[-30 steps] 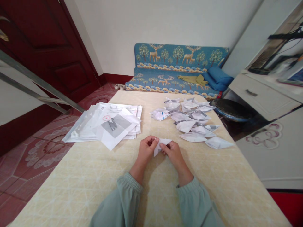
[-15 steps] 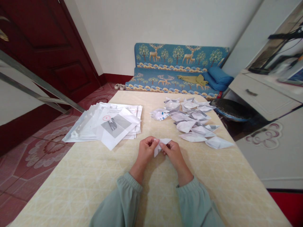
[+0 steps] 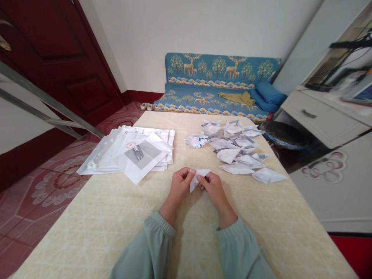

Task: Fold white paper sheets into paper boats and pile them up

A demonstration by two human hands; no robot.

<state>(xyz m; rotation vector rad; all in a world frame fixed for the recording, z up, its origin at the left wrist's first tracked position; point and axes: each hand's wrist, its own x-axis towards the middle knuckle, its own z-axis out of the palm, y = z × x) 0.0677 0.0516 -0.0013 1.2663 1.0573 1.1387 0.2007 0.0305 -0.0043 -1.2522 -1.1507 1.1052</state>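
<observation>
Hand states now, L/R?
Left hand: closed, pinching the small folded white paper.
Right hand: closed, pinching the same paper.

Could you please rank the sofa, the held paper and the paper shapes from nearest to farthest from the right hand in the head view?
1. Held paper: touching the right hand.
2. Paper shapes: on the table, ahead and right.
3. Sofa: beyond the table's far edge.

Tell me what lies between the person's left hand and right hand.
In the head view, a small folded white paper lies between the left hand and the right hand, gripped by both.
</observation>
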